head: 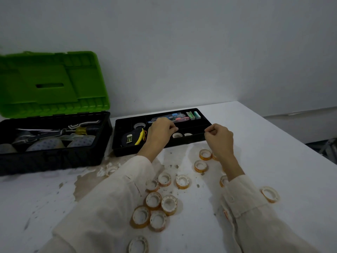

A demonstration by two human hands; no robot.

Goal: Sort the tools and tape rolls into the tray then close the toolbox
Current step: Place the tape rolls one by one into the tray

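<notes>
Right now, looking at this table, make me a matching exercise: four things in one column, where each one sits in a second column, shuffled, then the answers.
1. green plastic toolbox lid
2. yellow and black tape measure
3. small amber tape rolls
4. yellow-handled screwdriver

A. loose on the white table
B. inside the black toolbox base
C. raised open
D. left end of the black plastic tray

Pairs: 1-C, 2-D, 3-A, 4-B

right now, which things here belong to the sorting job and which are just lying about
Job: loose tape rolls, black tray, tape measure in it, open toolbox with tools, green lid.
Lying about: dark crumbs and the worn patch on the table.
</notes>
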